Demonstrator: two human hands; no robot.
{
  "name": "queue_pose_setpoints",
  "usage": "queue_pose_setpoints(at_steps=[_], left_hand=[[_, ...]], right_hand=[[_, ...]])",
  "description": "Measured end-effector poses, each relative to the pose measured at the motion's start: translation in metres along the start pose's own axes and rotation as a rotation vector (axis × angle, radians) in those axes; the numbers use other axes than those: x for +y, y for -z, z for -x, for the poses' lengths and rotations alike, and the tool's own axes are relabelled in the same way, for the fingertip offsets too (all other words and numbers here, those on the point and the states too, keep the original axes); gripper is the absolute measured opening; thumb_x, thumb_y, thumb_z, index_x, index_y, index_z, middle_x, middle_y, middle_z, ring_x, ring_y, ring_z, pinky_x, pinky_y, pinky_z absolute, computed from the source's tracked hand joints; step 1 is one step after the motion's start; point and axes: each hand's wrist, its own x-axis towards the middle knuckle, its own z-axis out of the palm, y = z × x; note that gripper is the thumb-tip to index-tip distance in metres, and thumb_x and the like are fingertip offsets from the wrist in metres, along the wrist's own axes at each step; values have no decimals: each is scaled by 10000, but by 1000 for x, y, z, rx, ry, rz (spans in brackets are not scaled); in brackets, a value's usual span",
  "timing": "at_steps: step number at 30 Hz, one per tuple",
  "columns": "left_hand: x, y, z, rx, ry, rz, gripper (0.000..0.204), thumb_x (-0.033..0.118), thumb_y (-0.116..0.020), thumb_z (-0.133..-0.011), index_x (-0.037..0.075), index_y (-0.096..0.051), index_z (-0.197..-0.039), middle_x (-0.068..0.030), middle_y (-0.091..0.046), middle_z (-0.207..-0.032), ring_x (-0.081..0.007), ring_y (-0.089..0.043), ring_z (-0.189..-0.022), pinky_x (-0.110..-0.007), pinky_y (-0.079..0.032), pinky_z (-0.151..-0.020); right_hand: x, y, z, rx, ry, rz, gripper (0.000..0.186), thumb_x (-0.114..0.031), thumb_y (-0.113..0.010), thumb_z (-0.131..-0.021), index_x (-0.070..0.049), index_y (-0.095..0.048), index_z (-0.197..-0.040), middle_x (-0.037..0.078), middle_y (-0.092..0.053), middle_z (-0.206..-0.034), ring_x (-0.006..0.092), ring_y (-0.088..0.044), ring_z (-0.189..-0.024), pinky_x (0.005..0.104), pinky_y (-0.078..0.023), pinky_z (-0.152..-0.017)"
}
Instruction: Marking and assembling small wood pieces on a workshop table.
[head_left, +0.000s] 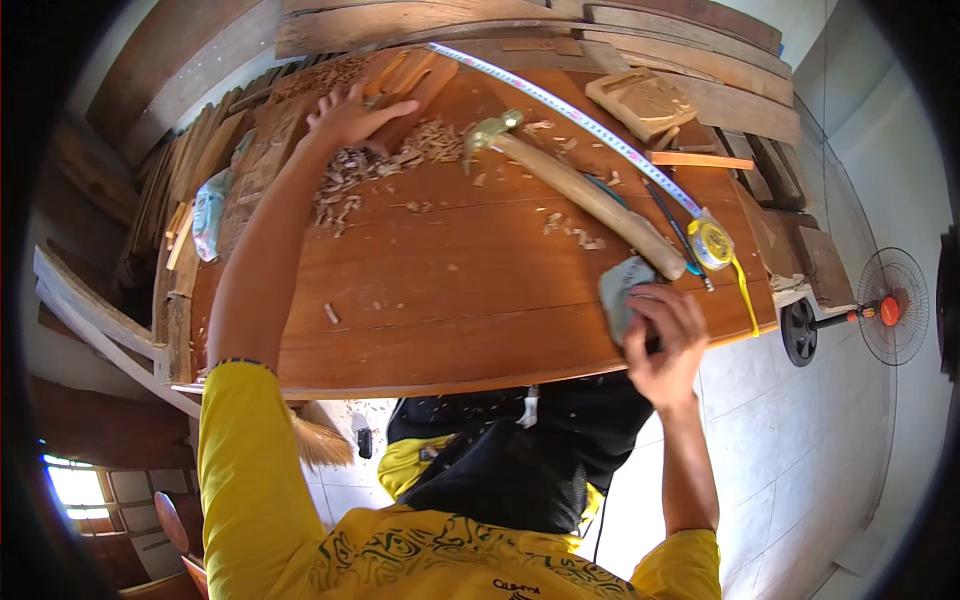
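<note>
In the head view, the fingers of the left hand (pixel 345 120) are being held spread, the thumb being stretched rightward over a reddish-brown wooden block (pixel 425 95) that is being rested on the bench (pixel 450 310). Wood shavings (pixel 425 148) are being heaped just beside these fingers, on their near and right sides. The fingers of the right hand (pixel 668 345) are being curled at the edge of a grey-green piece (pixel 622 285); whether it is being pinched cannot be told. Just beyond these fingers, the handle end of a hammer (pixel 590 205) is being lined up, its head being pointed toward the left fingers. A yellow tape measure (pixel 711 243) is being placed to the right fingers' far right, its blade being run out to beside the wooden block. Between hammer and tape, a dark pencil (pixel 672 225) is being laid.
</note>
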Motion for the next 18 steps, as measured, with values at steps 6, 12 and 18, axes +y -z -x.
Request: queue_pose_setpoints(at_steps=[6, 12, 18], left_hand=[[-4, -3, 2, 93, 15, -35, 1234, 1026, -435, -775, 263, -222, -1722, -278, -251, -1727, -478, -183, -1614, -716, -175, -1246], [-5, -5, 5, 128, 37, -111, 1141, 973, -436, -838, 285, -216, -1721, -259, -270, -1727, -485, -221, -1601, -695, -198, -1251], [-1, -5, 10, 111, 25, -119, 1123, 954, -422, -867, 260, -214, -1726, -264, -240, -1737, -491, -228, -1597, -696, -202, -1252]], right_hand=[[-10, -14, -17, -285, 161, -266, 396, -35, -754, -816, -94, -719, -1206, 98, -683, -1196, 343, -660, -1086, 470, -540, -967], [-16, -29, -35, -407, 254, -277, 518, -93, -769, -869, -131, -641, -1370, 98, -599, -1313, 344, -586, -1248, 469, -491, -1067], [-13, -7, -59, -257, 177, -303, 343, -128, -769, -911, -82, -715, -1246, 138, -594, -1436, 362, -580, -1295, 482, -469, -1084]])
